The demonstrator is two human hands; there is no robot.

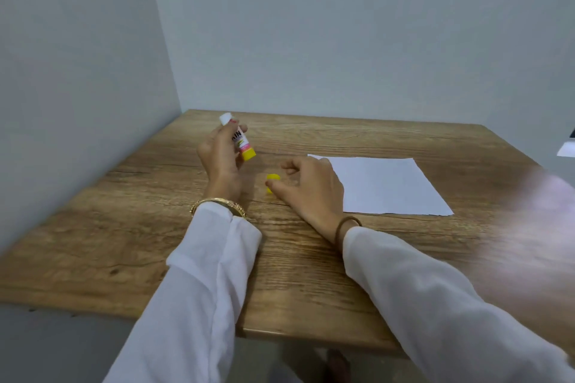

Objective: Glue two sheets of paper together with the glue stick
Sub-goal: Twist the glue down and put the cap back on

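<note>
Two hands are up over the wooden worktop (149,227) right now. Your left hand (222,154) has its fingers curled round the glue stick (239,137), holding it tilted above the surface, white uncapped end pointing up and away, yellow base angled down toward you. Your right hand (312,188) sits low by the yellow cap (272,181), thumb and fingertips right against it; the view is soft there, so you may be pinching it or only touching it, and I cannot tell which. The cap lies on the worktop between your two hands. The white paper (389,185) lies flat just beyond your right hand, looking like one sheet from here. White sleeves cover both forearms, with a gold bangle (217,204) on the left wrist and a brown band (347,225) on the right.
</note>
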